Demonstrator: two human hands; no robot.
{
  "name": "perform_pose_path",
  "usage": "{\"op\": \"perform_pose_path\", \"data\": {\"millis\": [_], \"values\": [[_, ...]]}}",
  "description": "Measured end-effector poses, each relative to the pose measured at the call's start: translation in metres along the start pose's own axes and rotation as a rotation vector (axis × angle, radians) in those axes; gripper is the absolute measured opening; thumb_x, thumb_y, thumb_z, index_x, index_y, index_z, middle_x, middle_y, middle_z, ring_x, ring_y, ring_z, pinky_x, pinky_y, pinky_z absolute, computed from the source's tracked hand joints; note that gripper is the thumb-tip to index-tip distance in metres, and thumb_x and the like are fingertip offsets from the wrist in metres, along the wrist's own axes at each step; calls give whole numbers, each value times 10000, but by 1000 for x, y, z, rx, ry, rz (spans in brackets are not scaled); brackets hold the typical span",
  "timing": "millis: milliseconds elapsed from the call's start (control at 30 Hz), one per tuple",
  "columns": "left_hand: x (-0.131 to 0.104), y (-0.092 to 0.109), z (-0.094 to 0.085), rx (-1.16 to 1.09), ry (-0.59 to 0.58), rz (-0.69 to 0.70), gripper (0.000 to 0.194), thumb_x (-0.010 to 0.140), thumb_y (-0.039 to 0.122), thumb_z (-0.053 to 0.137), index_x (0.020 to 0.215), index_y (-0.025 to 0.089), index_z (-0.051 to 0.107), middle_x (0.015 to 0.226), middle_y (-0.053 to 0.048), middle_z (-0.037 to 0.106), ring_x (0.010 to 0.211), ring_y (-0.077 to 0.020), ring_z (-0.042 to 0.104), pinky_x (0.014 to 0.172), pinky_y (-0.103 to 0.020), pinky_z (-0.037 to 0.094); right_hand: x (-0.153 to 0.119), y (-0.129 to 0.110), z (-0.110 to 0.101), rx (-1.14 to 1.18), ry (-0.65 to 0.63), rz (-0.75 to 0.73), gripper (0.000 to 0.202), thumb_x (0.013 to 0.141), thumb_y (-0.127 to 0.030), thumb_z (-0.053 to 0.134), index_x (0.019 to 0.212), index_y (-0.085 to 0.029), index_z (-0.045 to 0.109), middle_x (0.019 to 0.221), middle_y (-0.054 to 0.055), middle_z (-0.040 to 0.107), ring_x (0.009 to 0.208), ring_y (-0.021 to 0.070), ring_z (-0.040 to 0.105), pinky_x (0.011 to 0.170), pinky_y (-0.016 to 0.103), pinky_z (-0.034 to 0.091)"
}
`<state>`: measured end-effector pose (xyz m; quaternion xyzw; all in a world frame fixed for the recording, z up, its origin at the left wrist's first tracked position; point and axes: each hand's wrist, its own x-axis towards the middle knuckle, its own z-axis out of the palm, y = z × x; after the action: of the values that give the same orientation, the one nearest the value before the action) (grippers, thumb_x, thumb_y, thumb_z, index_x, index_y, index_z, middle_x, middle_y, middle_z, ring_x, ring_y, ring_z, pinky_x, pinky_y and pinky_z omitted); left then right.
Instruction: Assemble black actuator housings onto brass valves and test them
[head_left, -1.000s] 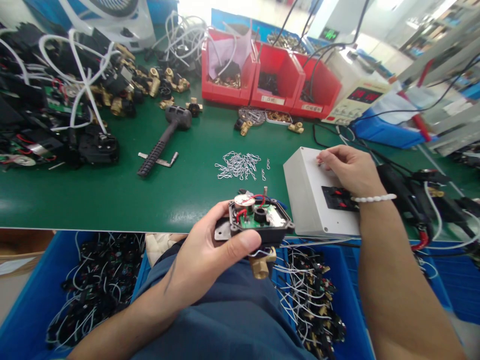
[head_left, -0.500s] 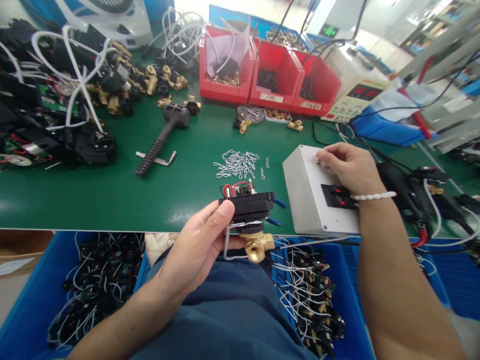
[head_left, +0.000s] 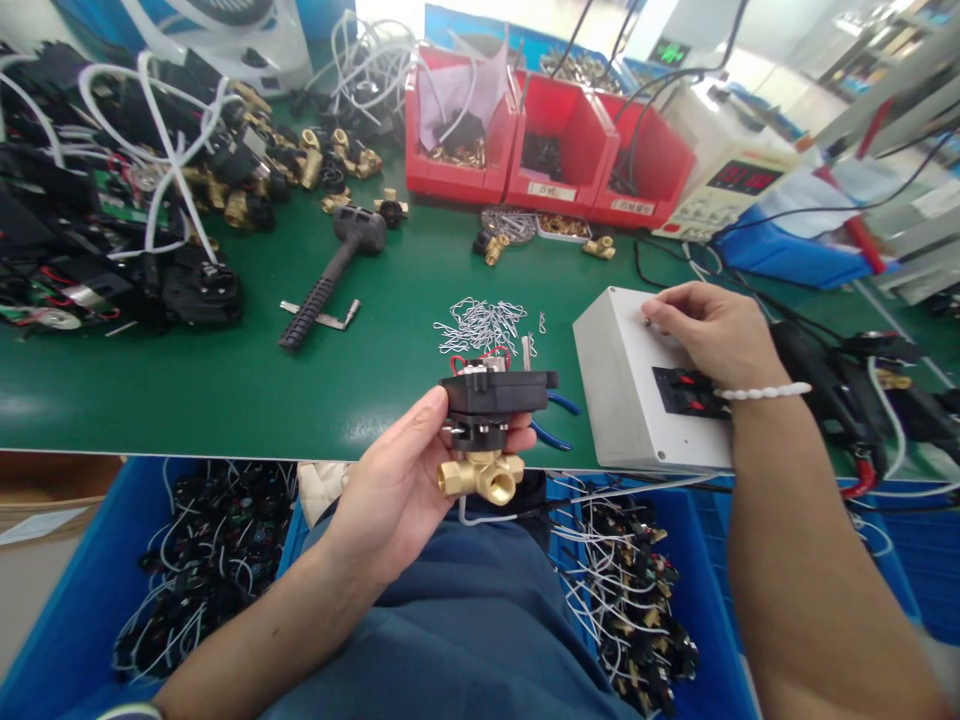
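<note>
My left hand [head_left: 405,480] is wrapped round a motorized brass valve [head_left: 487,400], held upright over the bench's front edge. Its black actuator housing is on top with red wires showing, and the brass body [head_left: 484,475] with its open ports hangs below. A grey-white cable runs from it toward the right. My right hand [head_left: 709,325] rests at a grey control box [head_left: 626,390], thumb and fingertips pinched on a small switch lever [head_left: 647,321] on its top face. Red-and-black terminals [head_left: 686,390] sit beside that wrist. A pile of silver spring clips [head_left: 480,325] lies behind the valve.
A black mallet [head_left: 330,280] lies across a metal piece at left. Red bins [head_left: 465,180] and a power supply [head_left: 739,180] line the back. Valve assemblies with white cables crowd the left [head_left: 180,190]. Blue crates [head_left: 67,600] of wired parts stand below the bench.
My left hand has turned the valve, so its brass ports now face differently and more of the actuator's underside shows. My right hand stays at the lever. The view has shifted slightly.
</note>
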<state>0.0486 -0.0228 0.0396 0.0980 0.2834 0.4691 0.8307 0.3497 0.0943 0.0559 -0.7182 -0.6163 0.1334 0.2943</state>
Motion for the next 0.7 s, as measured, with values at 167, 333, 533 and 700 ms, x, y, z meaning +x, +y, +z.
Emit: {"op": "perform_pose_path", "data": {"millis": [167, 333, 533, 700], "values": [[0, 1, 1, -51, -47, 7, 464, 1057, 275, 326, 990, 93, 746, 917, -125, 797, 807, -187, 779, 743, -291, 647, 1, 0, 1, 22, 8, 6, 195, 685, -374, 682, 714, -184, 645, 638, -5, 613, 589, 126, 496, 611, 275, 383], [-2, 2, 2, -59, -42, 8, 454, 1049, 289, 351, 972, 95, 755, 900, -124, 796, 782, -191, 777, 728, -294, 649, 1, 0, 0, 17, 20, 18, 181, 684, -357, 695, 712, -181, 665, 631, -9, 623, 585, 123, 509, 612, 278, 383], [-2, 3, 4, -85, -23, -46, 499, 1045, 329, 332, 923, 91, 752, 859, -128, 781, 740, -175, 760, 709, -281, 638, 1, 1, -1, 8, 15, 22, 190, 693, -364, 699, 730, -181, 666, 658, -3, 626, 601, 126, 509, 619, 283, 383], [-3, 3, -1, -190, -155, -87, 335, 946, 283, 487, 861, 87, 746, 621, -50, 668, 499, -112, 636, 558, -232, 591, 2, 1, 0, -15, 7, 25, 171, 690, -357, 692, 723, -192, 666, 666, 3, 623, 600, 134, 502, 619, 294, 374]]}}
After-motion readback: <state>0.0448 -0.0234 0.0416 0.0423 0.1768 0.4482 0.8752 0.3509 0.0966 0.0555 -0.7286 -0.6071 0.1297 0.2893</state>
